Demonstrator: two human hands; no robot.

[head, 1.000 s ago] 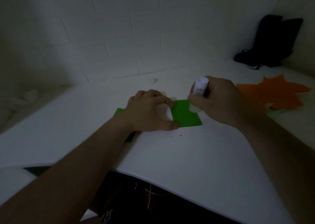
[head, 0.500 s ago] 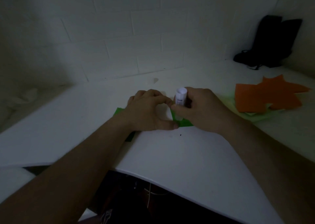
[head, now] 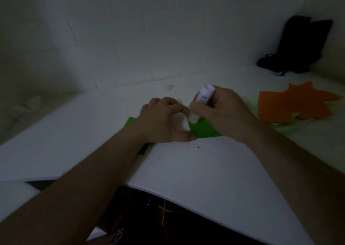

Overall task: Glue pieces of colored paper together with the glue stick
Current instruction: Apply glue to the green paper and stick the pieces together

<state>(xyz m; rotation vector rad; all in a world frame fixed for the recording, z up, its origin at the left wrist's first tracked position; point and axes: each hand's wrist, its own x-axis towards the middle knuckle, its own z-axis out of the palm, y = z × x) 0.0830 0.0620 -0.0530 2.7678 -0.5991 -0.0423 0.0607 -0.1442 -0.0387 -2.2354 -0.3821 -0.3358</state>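
The right hand (head: 222, 112) curls its fingers around the glue stick (head: 202, 101), tip touching the green paper (head: 204, 130). The left hand (head: 164, 121) presses that paper flat on the tabletop (head: 205, 170) with bent fingers. Orange paper (head: 291, 104) lies well apart.

A white counter (head: 186, 170) is filling most of the view, with its curved edge sitting near. A white brick wall (head: 149, 39) is standing behind it at the far side. A black bag (head: 298, 47) is leaning in the far right corner, resting on the counter. A small pale scrap (head: 170, 87) is lying far back by the wall. Something white and crumpled (head: 28, 104) is sitting at the far left.
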